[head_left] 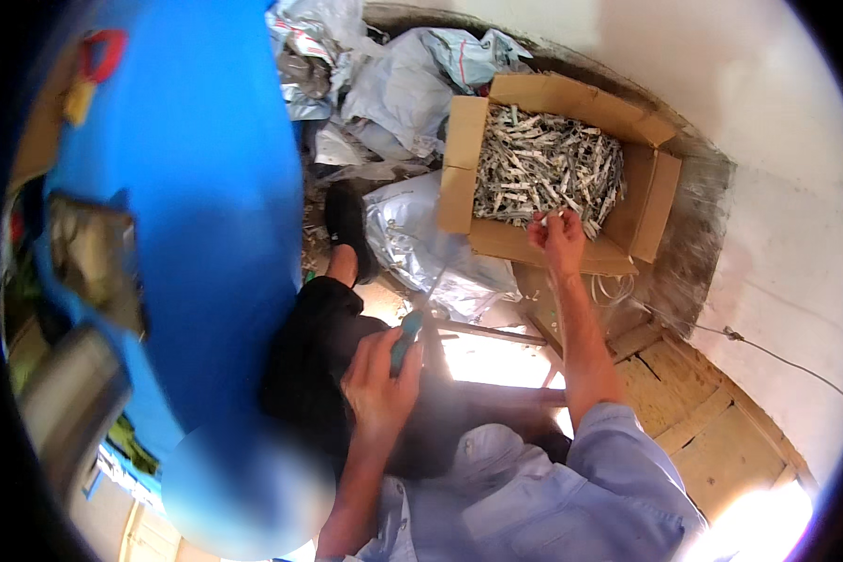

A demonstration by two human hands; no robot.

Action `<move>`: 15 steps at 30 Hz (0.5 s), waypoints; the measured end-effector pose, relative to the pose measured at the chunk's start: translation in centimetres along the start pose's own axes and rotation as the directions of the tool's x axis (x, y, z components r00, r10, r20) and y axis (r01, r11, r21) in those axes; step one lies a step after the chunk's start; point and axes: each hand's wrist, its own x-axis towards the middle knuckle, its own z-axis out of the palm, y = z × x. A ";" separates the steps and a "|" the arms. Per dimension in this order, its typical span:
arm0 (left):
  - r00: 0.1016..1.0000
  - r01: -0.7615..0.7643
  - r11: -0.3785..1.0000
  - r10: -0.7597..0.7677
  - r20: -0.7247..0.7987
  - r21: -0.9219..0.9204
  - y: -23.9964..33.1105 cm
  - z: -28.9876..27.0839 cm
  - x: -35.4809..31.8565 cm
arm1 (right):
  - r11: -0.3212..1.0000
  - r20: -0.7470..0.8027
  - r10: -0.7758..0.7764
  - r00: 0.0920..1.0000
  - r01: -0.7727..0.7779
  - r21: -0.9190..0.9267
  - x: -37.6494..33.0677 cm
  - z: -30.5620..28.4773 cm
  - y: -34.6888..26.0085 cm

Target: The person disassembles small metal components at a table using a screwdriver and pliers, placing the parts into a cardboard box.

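Note:
My left hand (384,379) is closed around the teal handle of a screwdriver-like tool (406,342), whose thin shaft points up and away in front of my lap. Over the near edge of an open cardboard box (459,169), my right hand (559,242) pinches a small whitish strip at its fingertips. Many similar thin grey and white strips (539,169) fill the box in a loose heap. The strips look like small plastic or metal parts, too small to name exactly.
Silvery and white plastic bags (398,94) lie piled left of the box, and another bag (468,281) lies before it. A large blue surface (197,187) runs along my left. A cable (787,351) crosses near the white wall (768,187); wooden boards (721,440) are at right.

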 end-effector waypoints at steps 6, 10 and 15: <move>0.968 0.128 0.985 -0.150 -0.202 -0.118 1.2 -3.6 -4.5 | 0.944 0.255 0.198 0.946 -0.254 0.210 -11.5 4.0 -3.5; 0.924 0.157 0.985 -0.174 -0.341 -0.076 4.2 -8.9 -9.7 | 0.896 0.445 0.203 0.872 -0.349 0.275 -18.1 5.9 -6.5; 0.846 0.209 0.970 -0.242 -0.475 -0.122 6.4 -15.6 -17.4 | 0.881 0.549 0.156 0.821 -0.367 0.298 -25.2 7.6 -9.6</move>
